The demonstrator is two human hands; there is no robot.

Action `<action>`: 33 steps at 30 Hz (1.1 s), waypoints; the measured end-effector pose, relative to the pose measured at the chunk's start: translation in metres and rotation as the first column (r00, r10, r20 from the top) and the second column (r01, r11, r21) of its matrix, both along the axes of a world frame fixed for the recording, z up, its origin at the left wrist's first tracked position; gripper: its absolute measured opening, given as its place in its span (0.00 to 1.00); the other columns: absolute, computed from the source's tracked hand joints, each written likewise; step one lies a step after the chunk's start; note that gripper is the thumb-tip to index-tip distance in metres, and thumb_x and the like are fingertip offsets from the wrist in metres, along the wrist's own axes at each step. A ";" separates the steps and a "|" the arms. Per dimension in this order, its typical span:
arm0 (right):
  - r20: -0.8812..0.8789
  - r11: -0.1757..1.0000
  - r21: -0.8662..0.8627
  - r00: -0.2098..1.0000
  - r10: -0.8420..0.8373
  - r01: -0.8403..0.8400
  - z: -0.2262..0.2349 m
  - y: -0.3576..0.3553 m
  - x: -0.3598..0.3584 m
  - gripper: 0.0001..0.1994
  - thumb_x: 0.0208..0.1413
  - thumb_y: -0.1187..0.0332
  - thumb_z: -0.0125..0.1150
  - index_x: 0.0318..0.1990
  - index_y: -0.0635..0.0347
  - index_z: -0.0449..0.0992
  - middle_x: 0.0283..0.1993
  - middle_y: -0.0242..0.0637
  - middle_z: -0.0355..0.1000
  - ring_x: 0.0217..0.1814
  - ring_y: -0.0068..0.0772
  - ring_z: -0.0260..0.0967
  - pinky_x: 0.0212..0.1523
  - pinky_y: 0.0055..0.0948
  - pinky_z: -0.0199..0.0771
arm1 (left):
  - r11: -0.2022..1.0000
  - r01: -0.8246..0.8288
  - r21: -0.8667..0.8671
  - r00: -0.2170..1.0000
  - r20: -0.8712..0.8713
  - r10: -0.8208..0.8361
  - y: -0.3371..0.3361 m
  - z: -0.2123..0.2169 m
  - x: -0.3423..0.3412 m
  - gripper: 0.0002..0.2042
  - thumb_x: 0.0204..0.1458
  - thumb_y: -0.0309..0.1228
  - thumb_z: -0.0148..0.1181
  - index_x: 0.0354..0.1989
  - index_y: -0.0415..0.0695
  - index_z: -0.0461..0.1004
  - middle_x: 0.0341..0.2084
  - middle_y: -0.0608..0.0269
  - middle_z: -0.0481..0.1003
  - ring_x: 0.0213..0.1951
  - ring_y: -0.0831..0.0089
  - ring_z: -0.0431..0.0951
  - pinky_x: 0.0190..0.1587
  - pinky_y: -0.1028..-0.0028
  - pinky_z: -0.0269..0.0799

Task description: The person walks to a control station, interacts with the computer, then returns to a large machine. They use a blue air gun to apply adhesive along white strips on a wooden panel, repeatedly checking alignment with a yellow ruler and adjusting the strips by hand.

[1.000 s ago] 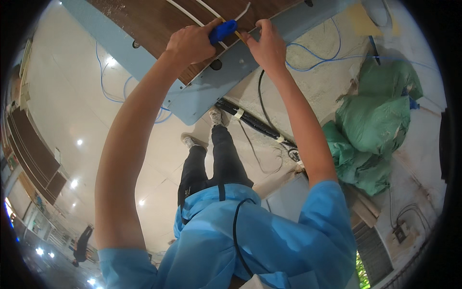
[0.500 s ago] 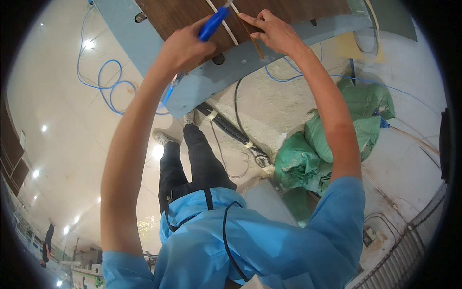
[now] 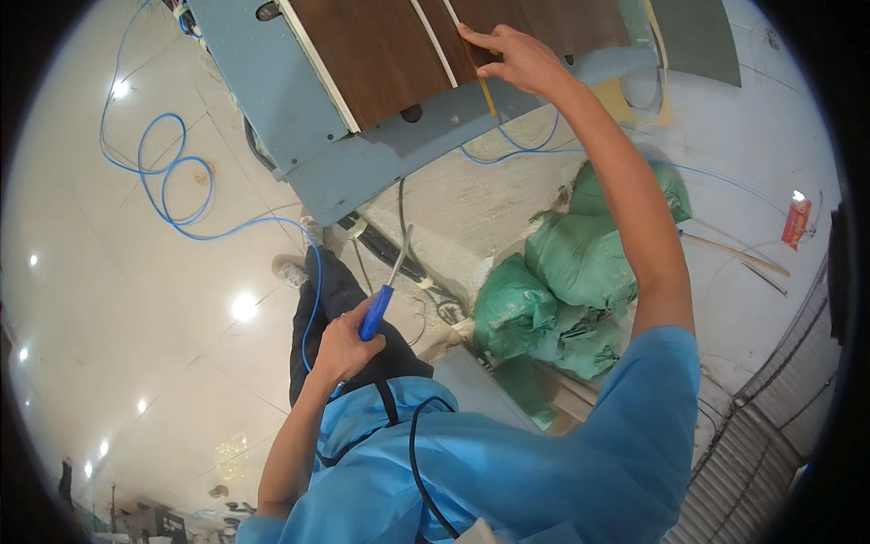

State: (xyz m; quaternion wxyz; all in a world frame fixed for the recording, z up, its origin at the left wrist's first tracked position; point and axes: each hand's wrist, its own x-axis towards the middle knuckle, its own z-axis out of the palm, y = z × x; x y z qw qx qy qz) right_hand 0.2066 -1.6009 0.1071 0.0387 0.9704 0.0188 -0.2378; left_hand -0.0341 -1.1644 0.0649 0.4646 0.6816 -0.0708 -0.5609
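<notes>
My left hand (image 3: 349, 340) is wrapped round a blue air blow gun (image 3: 376, 313) in front of my waist. Its thin metal nozzle points up and away from me, and a blue hose (image 3: 314, 281) runs to the hand. At the far side, my right hand (image 3: 521, 59) reaches onto a dark brown wood-grain panel (image 3: 367, 54) with index finger and thumb apart. The index fingertip touches beside a white strip (image 3: 433, 41). Close under the thumb, a narrow yellow strip (image 3: 489, 97) sticks out past the panel's near edge; whether the hand bears on it I cannot tell.
The panel lies on a grey-blue metal table (image 3: 349, 172). Green sacks (image 3: 580, 258) are piled on the floor at right. Black cables (image 3: 385, 245) run beneath the table, and looped blue hose (image 3: 163, 186) lies on the tiles at left. A red packet (image 3: 797, 222) is at far right.
My left hand has drawn back from the panel toward my waist, carrying the blow gun. My right hand keeps its place at the panel. The view has shifted, showing more of the panel's left edge.
</notes>
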 end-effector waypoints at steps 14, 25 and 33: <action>-0.015 0.999 0.019 0.999 0.031 -0.031 -0.001 -0.006 -0.004 0.33 0.62 0.58 0.66 0.75 0.25 0.63 0.44 0.33 0.67 0.41 0.35 0.71 0.47 0.41 0.75 | 0.995 -0.099 -0.004 0.995 0.024 0.099 0.017 -0.017 -0.003 0.36 0.43 0.35 0.62 0.68 0.55 0.72 0.29 0.42 0.77 0.37 0.44 0.79 0.46 0.53 0.73; -0.031 0.996 0.038 0.997 0.077 -0.075 0.001 -0.003 -0.017 0.31 0.65 0.59 0.63 0.74 0.32 0.64 0.39 0.38 0.71 0.42 0.45 0.73 0.46 0.44 0.74 | 0.989 -0.148 0.013 0.989 -0.009 0.148 0.033 -0.018 -0.003 0.35 0.44 0.35 0.62 0.68 0.53 0.72 0.32 0.40 0.78 0.40 0.43 0.79 0.48 0.53 0.73; -0.032 0.999 -0.002 0.999 0.034 -0.034 0.003 -0.001 -0.003 0.31 0.65 0.56 0.63 0.75 0.29 0.63 0.38 0.38 0.72 0.41 0.45 0.73 0.45 0.45 0.72 | 0.984 -0.179 -0.020 0.984 -0.024 0.178 0.031 -0.035 -0.009 0.35 0.44 0.35 0.62 0.68 0.54 0.72 0.33 0.40 0.78 0.41 0.43 0.80 0.49 0.53 0.73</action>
